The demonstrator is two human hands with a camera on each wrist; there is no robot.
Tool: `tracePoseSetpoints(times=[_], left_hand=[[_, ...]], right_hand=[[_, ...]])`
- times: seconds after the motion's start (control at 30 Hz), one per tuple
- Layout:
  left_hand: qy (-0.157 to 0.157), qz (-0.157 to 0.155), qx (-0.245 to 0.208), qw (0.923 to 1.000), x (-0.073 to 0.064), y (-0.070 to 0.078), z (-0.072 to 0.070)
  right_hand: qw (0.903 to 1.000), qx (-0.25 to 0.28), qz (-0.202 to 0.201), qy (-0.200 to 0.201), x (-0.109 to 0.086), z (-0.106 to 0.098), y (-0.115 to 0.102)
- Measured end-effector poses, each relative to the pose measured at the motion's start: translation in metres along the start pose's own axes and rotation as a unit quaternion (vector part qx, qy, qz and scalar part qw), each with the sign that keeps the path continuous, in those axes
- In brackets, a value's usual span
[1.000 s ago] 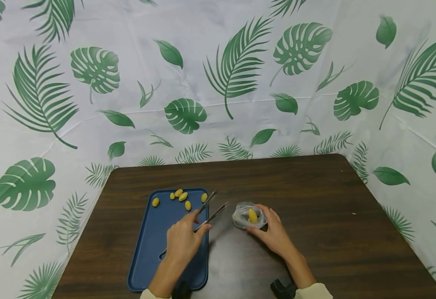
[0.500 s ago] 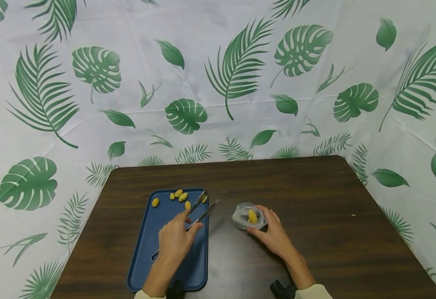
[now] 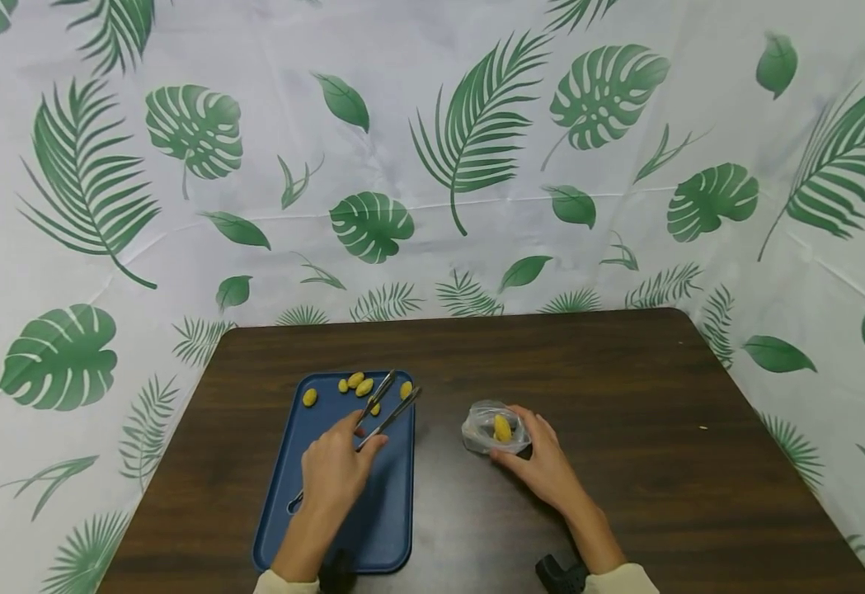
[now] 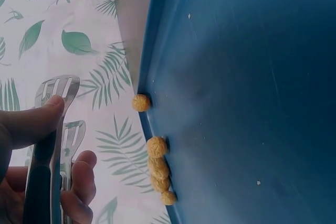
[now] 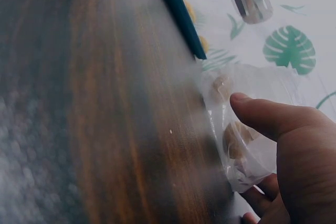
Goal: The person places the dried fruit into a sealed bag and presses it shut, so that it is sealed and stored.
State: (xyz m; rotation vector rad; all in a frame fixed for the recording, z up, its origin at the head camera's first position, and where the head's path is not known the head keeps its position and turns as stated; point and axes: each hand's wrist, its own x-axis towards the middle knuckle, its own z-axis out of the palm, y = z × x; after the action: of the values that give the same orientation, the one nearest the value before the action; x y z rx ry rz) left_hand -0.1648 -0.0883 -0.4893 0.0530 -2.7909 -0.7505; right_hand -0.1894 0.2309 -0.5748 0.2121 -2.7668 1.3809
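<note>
My left hand (image 3: pixel 331 470) grips metal tongs (image 3: pixel 401 407) above the blue tray (image 3: pixel 383 520). The tongs' two arms are spread, with nothing between their slotted ends in the left wrist view. Several yellow, oval, wrinkled pieces (image 3: pixel 364 387) lie along the tray's far side, one of them partly behind the tongs. To the right of the tray, my right hand (image 3: pixel 547 466) holds a clear plastic bag (image 3: pixel 477 433) between thumb and fingers, its mouth facing up. Inside the bag shows a yellow piece (image 3: pixel 502 428); the right wrist view shows two through the plastic.
The dark wood table (image 3: pixel 625 396) extends behind and to the right of the bag. A leaf-printed cloth (image 3: pixel 432 165) hangs behind it. A black object (image 3: pixel 561 573) sits by the right wrist at the front.
My left hand has moved left with the spread tongs, from beside the bag to over the tray's far part. The right hand and the bag have stayed in place.
</note>
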Motion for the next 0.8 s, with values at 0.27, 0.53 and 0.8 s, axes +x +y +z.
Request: tracePoseSetpoints(times=[0.27, 0.53, 0.8], left_hand=[[-0.006, -0.015, -0.001, 0.9999, 0.001, -0.003, -0.003], [0.002, -0.025, 0.002, 0.9997, 0.001, -0.008, -0.005], [-0.009, -0.044, -0.001, 0.999, 0.0, -0.011, -0.005]], right_hand=[[1.0, 0.003, 0.005, -0.005, 0.0, -0.001, -0.001], [0.9999, 0.005, 0.01, -0.007, 0.0, -0.001, -0.001], [0.9999, 0.003, 0.009, -0.005, -0.001, -0.001, -0.002]])
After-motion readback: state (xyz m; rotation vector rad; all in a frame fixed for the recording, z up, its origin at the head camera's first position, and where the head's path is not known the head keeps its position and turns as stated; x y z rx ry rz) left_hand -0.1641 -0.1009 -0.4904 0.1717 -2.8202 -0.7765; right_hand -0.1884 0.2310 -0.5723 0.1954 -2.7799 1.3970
